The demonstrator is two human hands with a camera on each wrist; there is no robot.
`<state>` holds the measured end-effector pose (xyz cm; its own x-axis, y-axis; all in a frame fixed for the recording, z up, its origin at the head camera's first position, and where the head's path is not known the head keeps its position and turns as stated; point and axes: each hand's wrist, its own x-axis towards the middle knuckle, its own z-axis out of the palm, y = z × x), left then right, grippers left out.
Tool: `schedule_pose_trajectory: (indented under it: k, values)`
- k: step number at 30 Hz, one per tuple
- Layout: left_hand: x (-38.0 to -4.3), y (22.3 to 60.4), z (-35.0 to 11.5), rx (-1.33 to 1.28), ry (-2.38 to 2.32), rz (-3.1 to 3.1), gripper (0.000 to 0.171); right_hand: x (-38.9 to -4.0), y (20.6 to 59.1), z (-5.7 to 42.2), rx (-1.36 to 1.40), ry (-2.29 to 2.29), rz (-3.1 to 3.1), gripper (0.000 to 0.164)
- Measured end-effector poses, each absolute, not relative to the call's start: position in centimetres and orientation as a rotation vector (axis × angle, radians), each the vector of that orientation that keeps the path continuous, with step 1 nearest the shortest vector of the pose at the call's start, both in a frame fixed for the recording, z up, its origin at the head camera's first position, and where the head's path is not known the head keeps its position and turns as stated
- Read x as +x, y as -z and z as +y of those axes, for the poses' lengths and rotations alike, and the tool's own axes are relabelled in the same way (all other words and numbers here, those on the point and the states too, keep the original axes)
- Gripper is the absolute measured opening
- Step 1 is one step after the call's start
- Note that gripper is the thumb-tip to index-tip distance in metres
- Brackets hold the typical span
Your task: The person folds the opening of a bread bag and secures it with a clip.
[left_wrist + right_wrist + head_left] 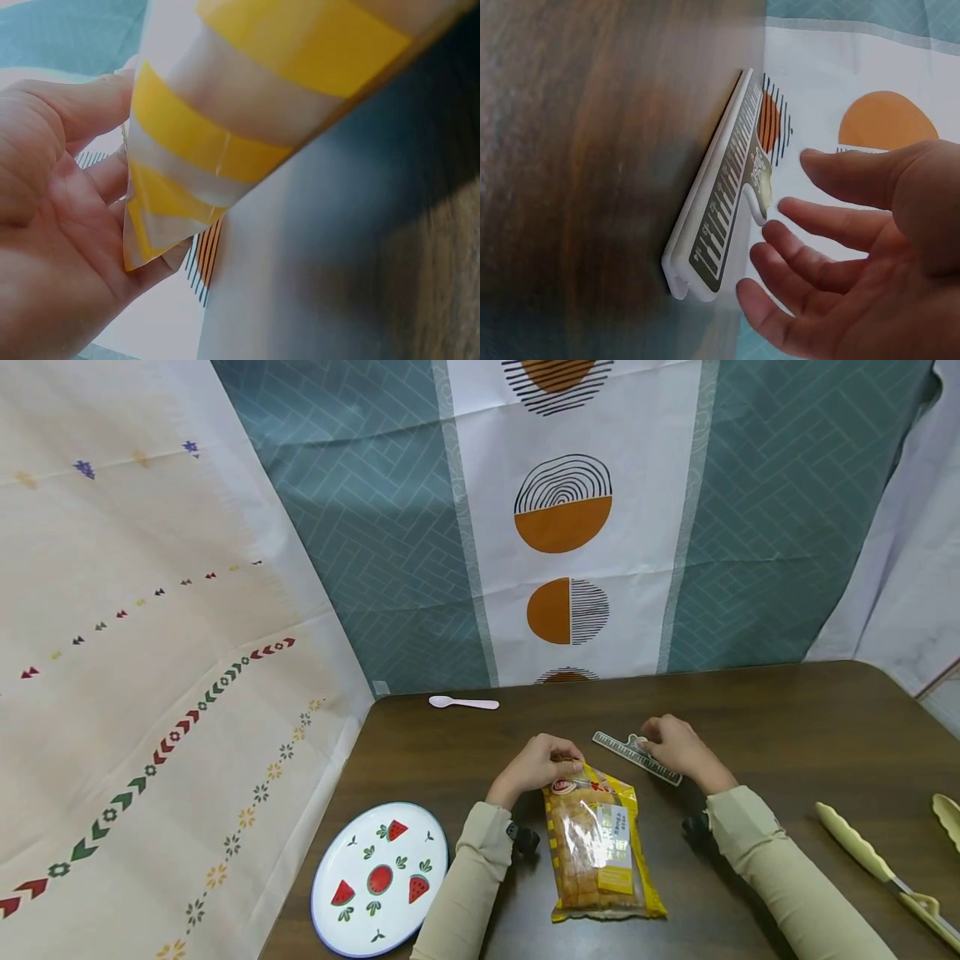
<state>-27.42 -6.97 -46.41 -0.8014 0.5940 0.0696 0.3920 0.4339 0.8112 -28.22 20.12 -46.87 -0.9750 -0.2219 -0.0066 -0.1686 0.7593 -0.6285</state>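
Observation:
A yellow and clear bag of sliced bread (588,852) lies on the table in front of me. My left hand (542,766) pinches its upper left corner between thumb and fingers. In the left wrist view the yellow-striped corner of the bag (225,150) points down past the palm of that hand (67,210). My right hand (678,747) is over a long bag clip (636,758) beyond the bread. Seen from the right wrist, the clip (720,202) has a piano-key print, and the loosely bent fingers (810,270) stay just apart from its handle.
To the left stands an oval white plate (352,843) with watermelon prints. A pink spoon (465,702) lies along the far edge. On the right are cream-handled tongs (862,847) and part of another cream utensil (948,818). Patterned cloths hang behind and left.

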Motion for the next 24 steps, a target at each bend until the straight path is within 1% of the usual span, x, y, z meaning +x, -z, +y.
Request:
schedule_pose_trajectory:
  k: [11,19,24]
  values:
    - [-27.33,46.76,-6.93,0.854,-1.300,2.466,0.010,-28.53,47.06,20.28,-0.295,0.919,2.816,0.029]
    - [-27.22,47.01,-6.92,0.854,-1.318,2.458,0.010,-28.17,46.88,20.09,-0.314,0.958,2.803,0.010]
    - [-27.19,46.77,-6.90,0.842,-1.319,2.461,0.009,-28.20,46.82,20.06,-0.385,1.008,2.823,0.008]
